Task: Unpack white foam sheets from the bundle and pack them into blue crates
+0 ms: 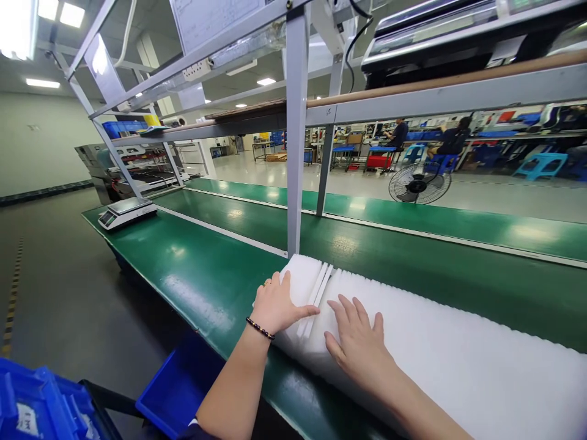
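A long row of thin white foam sheets [458, 342] stands on edge along the green bench [202, 275], running to the right. My left hand [275, 305], with a bead bracelet at the wrist, lies open and flat on the left end of the row, thumb stretched toward a gap where two sheets [316, 299] stick up a little. My right hand [358, 342] lies open just right of that gap, fingers spread flat on the sheet edges. Neither hand holds anything.
A grey upright post [296, 140] stands right behind the row's left end. A weighing scale [126, 212] sits at the bench's far left. Blue bins [178, 391] stand below the bench edge. A floor fan [419, 183] and seated people are across the aisle.
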### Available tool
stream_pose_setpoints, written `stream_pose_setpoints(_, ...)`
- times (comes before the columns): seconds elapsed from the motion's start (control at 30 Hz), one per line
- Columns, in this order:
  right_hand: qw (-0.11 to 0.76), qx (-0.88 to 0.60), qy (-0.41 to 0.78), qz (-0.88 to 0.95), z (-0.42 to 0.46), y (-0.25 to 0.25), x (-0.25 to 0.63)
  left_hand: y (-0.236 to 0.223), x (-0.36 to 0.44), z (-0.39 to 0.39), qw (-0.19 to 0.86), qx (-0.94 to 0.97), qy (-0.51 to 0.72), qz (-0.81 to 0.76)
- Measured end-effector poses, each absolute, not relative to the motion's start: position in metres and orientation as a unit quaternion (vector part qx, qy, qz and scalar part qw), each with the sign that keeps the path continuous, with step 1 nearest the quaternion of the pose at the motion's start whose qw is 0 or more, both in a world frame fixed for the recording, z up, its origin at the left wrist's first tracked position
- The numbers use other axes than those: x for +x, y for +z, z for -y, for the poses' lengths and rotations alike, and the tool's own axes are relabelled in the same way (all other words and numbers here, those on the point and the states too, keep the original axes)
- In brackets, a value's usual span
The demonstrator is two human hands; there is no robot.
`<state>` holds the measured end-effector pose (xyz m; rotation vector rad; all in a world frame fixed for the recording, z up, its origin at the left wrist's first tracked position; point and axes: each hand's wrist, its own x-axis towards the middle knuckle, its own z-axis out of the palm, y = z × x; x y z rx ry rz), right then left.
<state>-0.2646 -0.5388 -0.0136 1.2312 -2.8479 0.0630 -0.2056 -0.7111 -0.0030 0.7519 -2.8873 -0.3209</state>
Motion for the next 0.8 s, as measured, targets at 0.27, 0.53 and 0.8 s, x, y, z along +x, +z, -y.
stream_pose_setpoints(0.27, 0.035, 0.440, 0.040, 0.896, 0.534, -0.011, -0.257, 0.000, -0.219, 0.705, -0.001, 0.202, -0.075, 0.977)
stream_pose_setpoints(0.53, 0.063, 0.493, 0.038, 0.867, 0.531, -0.021, -0.258, 0.019, -0.272, 0.753, 0.041, 0.223, -0.080, 0.971)
stream_pose_setpoints(0.8, 0.018, 0.499, 0.056, 0.865, 0.529, -0.014, -0.252, 0.039, -0.350, 0.775, 0.036, 0.145, -0.119, 0.981)
